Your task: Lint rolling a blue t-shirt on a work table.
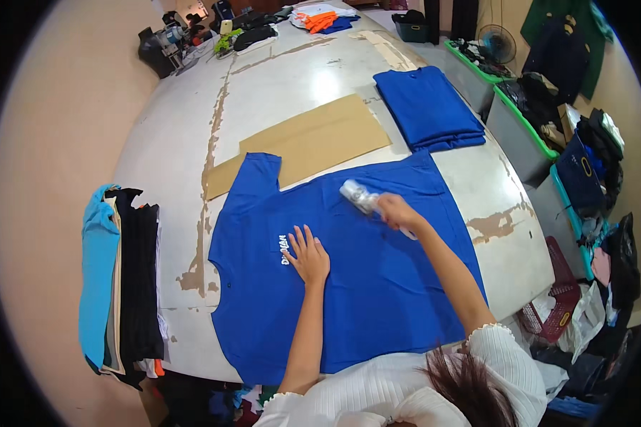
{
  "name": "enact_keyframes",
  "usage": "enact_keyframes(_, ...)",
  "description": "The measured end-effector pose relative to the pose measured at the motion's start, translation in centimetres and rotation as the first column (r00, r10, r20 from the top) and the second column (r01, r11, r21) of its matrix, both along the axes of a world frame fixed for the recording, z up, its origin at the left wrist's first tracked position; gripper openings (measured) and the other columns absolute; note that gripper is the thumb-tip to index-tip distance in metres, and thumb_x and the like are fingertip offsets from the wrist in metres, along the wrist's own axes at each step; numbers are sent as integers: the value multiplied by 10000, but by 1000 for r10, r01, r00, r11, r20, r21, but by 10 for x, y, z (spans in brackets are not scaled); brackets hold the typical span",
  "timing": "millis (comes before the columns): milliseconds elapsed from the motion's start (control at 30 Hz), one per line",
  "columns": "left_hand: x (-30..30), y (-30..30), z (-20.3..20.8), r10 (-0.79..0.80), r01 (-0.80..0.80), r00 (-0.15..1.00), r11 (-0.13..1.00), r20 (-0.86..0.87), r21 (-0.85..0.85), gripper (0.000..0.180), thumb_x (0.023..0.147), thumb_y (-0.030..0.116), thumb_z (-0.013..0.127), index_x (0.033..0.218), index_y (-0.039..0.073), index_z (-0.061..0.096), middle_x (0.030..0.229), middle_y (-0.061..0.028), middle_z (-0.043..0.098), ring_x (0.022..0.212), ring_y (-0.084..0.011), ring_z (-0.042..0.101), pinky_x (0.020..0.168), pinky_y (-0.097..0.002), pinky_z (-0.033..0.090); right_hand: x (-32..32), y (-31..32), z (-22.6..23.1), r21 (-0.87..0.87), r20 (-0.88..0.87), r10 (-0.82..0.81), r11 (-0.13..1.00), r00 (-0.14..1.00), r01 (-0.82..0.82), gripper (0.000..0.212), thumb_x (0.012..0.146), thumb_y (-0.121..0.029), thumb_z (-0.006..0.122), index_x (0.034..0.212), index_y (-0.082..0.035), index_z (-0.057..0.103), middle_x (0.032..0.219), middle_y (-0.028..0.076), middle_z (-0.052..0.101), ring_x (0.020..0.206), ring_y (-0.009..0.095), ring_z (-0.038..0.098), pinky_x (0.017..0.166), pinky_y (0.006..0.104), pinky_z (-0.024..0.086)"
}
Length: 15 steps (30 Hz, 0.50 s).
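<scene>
Left fingers (309,242) on shirt (377,285), right fingers (389,208) gripping roller (358,195), bare tabletop (514,257) past hem (451,210).

White lettering (283,242) on blue T-shirt (377,285)

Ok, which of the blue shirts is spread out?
The blue shirt nearest the person, with the left hand on it and white print on its chest; the others lie folded in a stack right of the cardboard.
</scene>
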State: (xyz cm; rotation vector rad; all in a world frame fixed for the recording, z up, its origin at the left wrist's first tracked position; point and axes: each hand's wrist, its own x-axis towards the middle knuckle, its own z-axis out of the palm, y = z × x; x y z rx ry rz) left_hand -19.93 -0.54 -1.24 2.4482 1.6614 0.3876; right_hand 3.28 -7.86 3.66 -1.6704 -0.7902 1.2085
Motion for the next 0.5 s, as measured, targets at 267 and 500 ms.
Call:
enact_keyframes(267,-14,4,-2,29,-30,999,999,22,18,461,916,281,300,1350,127,311,1437,-73,200,1326,-283,162,1034,-559,60,-43,32,25,-79,-113,447,886,887,-457,321,895,-385,435,945,-78,513,612,18,460,424,89,407,345,225,334)
enact_keyframes(500,16,-1,0,-44,42,997,998,59,38,463,915,282,296,1350,124,312,1428,-79,226,1324,-285,170,1031,-562,72,19,93,-36,434,451,-634,771,628,466,323,881,-303,458,855,8,543,564,106,547,421,190,534,379,333,428)
